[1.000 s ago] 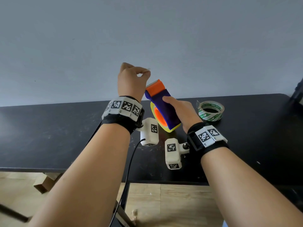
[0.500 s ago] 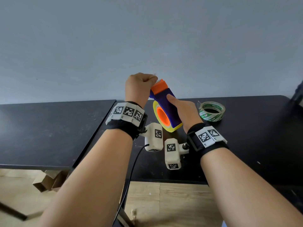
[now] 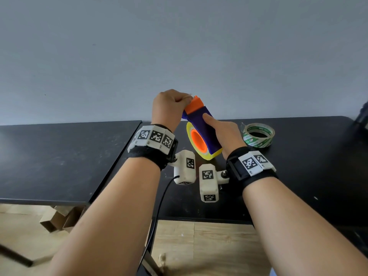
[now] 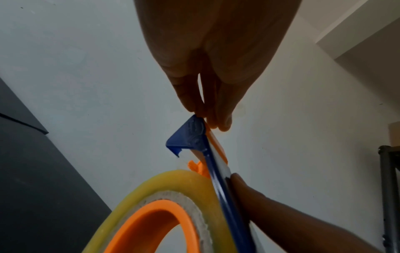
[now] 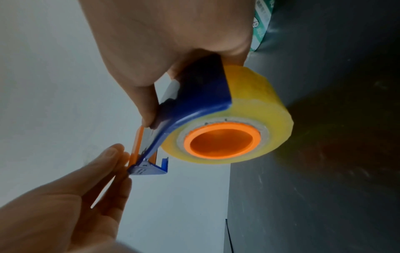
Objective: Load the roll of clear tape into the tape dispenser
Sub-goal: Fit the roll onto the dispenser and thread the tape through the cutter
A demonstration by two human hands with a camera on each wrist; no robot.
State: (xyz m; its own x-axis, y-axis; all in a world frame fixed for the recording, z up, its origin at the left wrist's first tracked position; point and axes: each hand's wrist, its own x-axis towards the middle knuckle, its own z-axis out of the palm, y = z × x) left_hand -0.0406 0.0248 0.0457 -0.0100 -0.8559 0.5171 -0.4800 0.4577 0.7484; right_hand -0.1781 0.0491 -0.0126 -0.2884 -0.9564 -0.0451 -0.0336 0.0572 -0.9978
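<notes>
Two hands on tape dispenser [image 3: 201,124], R hand [image 3: 227,134] fingers gripping body, L hand [image 3: 169,108] fingers pinching tip.

Tape end [image 3: 190,95] at left hand [image 3: 168,108] fingertips: too small to tell.

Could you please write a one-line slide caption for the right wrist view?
Right hand grips the blue tape dispenser with the yellowish roll seated on its orange hub, while left hand fingertips meet the cutter end.
</notes>
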